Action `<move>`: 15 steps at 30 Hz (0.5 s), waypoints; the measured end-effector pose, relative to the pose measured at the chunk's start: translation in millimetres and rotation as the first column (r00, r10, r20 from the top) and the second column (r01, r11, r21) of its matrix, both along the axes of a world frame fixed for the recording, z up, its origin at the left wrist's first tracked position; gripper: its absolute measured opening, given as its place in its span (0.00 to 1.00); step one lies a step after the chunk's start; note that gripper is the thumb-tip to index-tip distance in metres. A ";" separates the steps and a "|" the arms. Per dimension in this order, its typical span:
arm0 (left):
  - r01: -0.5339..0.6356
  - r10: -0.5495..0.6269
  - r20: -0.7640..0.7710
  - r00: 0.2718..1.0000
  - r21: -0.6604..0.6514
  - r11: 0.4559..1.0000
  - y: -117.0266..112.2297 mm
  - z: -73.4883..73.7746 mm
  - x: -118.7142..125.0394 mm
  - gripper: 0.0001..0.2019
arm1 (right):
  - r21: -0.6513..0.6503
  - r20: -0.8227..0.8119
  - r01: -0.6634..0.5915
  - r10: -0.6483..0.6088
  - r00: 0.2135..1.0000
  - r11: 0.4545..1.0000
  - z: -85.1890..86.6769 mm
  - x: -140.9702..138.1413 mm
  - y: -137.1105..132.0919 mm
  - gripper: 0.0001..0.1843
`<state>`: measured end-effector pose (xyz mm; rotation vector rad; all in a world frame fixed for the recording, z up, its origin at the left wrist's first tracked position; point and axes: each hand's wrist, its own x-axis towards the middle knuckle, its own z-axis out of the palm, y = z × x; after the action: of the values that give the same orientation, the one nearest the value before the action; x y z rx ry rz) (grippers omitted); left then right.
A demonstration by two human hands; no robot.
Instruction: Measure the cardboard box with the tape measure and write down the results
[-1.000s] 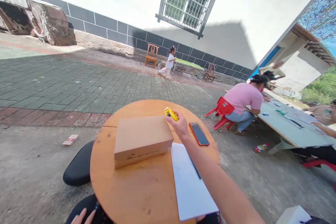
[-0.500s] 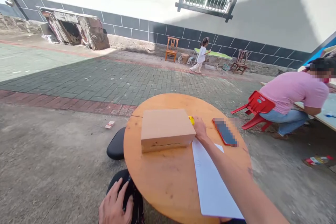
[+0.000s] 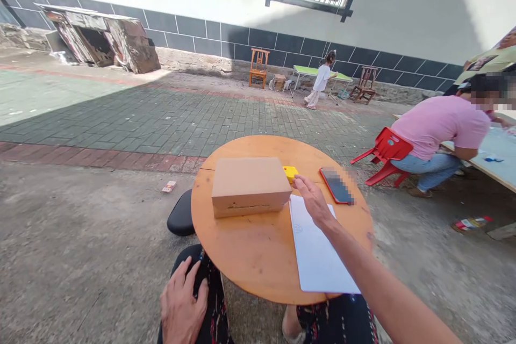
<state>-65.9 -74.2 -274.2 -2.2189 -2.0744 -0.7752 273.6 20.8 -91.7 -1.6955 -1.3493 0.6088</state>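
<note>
A small yellow object (image 3: 289, 172) lies on the round wooden table (image 3: 250, 258), just right of a closed cardboard box (image 3: 249, 185). My right hand (image 3: 314, 205) hovers open a little to the right of the yellow object, fingers stretched, above the top of a white sheet of paper (image 3: 318, 250). A red phone (image 3: 336, 185) lies to the right of that hand. My left hand (image 3: 182, 309) rests flat on my knee below the table edge, fingers spread.
A black stool (image 3: 181, 215) stands left of the table. A person in pink sits on a red chair (image 3: 385, 153) at a long table (image 3: 494, 164) on the right. A child (image 3: 320, 85), wooden chairs and a green table stand by the far wall.
My right hand put the yellow object down beside the box and drew back from it, open. My left hand came to rest on my knee. The view swung left.
</note>
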 end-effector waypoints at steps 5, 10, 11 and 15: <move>-0.004 0.004 0.000 1.000 -0.015 1.000 -0.3 -0.2 1.9 0.22 | -0.107 0.140 0.105 -0.090 0.986 0.989 -7.9 59.0 -42.6 0.22; -0.004 0.003 -0.026 1.000 -0.028 1.000 0.3 -0.7 5.6 0.22 | -0.216 0.342 0.184 -0.102 0.934 0.959 -35.5 94.3 -81.4 0.13; 0.001 -0.002 -0.033 0.999 -0.030 1.000 0.2 -0.9 6.7 0.22 | -0.220 0.370 0.206 -0.113 0.922 0.953 -40.7 95.7 -85.1 0.12; 0.024 -0.025 -0.056 0.998 -0.028 0.999 -1.1 -2.4 9.7 0.23 | -0.215 0.431 0.248 -0.136 0.892 0.945 -51.4 97.5 -90.4 0.12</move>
<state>-56.2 -75.3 -276.6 -2.2568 -2.0486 -0.6804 371.1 -69.6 -143.1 -2.2429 -1.4028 0.3339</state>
